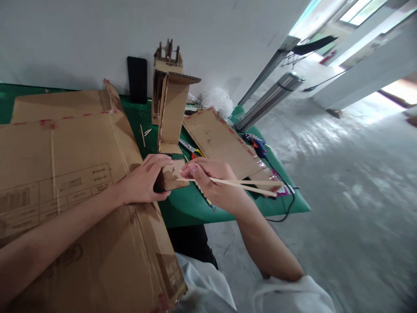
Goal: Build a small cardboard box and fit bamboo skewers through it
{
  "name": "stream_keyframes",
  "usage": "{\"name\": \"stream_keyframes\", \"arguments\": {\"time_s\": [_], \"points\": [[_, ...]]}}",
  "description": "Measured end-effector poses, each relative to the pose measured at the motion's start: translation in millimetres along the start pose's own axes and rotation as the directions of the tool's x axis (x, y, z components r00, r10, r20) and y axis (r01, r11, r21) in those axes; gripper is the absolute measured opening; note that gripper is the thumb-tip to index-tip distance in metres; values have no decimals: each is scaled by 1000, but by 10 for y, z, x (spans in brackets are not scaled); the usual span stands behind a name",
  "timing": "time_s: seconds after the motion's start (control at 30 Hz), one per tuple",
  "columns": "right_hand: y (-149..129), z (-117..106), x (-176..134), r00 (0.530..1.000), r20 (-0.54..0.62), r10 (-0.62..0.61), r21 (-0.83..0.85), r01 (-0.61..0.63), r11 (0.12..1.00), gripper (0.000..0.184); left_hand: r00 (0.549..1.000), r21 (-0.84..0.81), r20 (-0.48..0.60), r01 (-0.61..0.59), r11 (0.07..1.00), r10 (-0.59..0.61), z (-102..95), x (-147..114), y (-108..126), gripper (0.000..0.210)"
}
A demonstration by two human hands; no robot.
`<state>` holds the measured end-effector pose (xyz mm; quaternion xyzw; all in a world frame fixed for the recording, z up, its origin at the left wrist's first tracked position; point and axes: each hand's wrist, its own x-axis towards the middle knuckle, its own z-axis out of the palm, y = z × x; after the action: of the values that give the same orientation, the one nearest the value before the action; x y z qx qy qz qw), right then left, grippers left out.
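Note:
My left hand [148,180] is closed around a small cardboard box [176,175], thumb on the near side and fingers over the far edge. In my right hand [215,182] are two thin wooden sticks [250,184], pinched between thumb and fingers, their long ends trailing off to the right. The near tip of one stick meets the face of the small box, close to a small dark hole; whether it goes in I cannot tell. Just beyond the box stands a tall cardboard structure [174,113] with an open, trough-like front.
A large flattened carton [81,143] covers the left of the green table [192,213]. Scissors [192,149], a cardboard sheet [221,141] and a corded glue gun [257,143] lie at right. A black phone [137,80] leans on the wall. A metal post [267,104] rises beside the table.

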<state>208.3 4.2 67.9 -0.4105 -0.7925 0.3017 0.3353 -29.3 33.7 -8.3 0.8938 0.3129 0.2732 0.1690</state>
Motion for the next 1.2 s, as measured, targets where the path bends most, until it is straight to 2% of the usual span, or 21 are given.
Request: {"name": "stream_keyframes", "arguments": {"time_s": [0.2, 0.3, 0.43, 0.73, 0.8, 0.9, 1.0, 1.07, 1.2], "points": [[-27, -2, 37, 999, -19, -30, -100, 28, 995, 27, 1000, 11, -2, -6, 1000, 6, 3, 1, 3, 82], [-13, 0, 70, 999, -31, -13, -118, 9, 993, 29, 1000, 9, 6, 0, 1000, -1, 8, -7, -3, 83], [-43, 11, 131, 1000, 24, 18, -154, -14, 988, 31, 1000, 19, -6, -18, 1000, 18, 15, -10, -6, 82], [-61, 155, 302, 995, 81, -59, -230, 76, 970, 33, 1000, 17, 10, 17, 1000, -17, 18, 6, 15, 79], [-37, 215, 349, 996, 81, -25, -237, 44, 970, 32, 1000, 5, 0, 30, 1000, -30, 16, 8, 15, 78], [-6, 278, 389, 992, 79, 98, -230, -78, 970, 32, 998, -17, -31, 48, 999, -48, 15, 5, 4, 80], [-3, 259, 364, 986, 36, 163, -195, -153, 969, 24, 997, -18, -39, 65, 998, -65, 21, -3, -12, 82], [-27, 197, 320, 992, -22, 127, -171, -129, 977, 25, 998, -8, -32, 60, 998, -60, 27, -7, -21, 81], [-108, 75, 249, 995, -96, -19, -203, -1, 979, 29, 999, -12, -49, 19, 1000, -20, 34, -7, -27, 81]]}}
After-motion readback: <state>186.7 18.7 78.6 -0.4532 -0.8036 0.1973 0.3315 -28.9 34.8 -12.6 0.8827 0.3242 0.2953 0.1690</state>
